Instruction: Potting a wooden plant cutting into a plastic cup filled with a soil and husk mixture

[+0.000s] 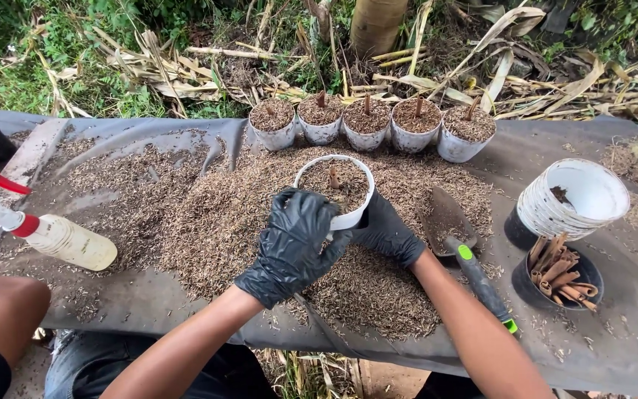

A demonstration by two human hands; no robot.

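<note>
Left hand (pixel 295 240) and right hand (pixel 388 233), black-gloved, both grip white pot (pixel 335 191) holding husk mix and brown cutting (pixel 333 179); trowel (pixel 461 247) just right.

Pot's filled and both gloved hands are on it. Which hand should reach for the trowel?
Probably the right hand: the trowel lies just beside it, handle toward the person. The left hand wraps the white pot on the far side and can keep holding it.

Grey sheet (pixel 186 140) bears husks (pixel 215 222), trowel (pixel 459 244), spray bottle (pixel 53 236).
</note>
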